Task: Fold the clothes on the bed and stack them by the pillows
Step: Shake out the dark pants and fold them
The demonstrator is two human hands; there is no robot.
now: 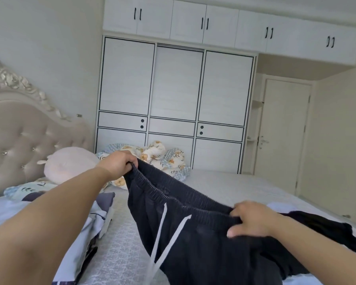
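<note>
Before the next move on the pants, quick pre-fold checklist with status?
1. Left hand grips the waistband of the pants: ok.
2. Right hand grips the other end of the waistband: ok.
3. Waistband stretched flat between the hands: ok, it sags only slightly.
4. Drawstring tucked in: not ok, it hangs loose in front.
5. Legs hang straight and untwisted: cannot tell, the lower part runs out of frame.
6. Bare bed to lay them on: ok beyond the pants; a black garment lies to the right.
</note>
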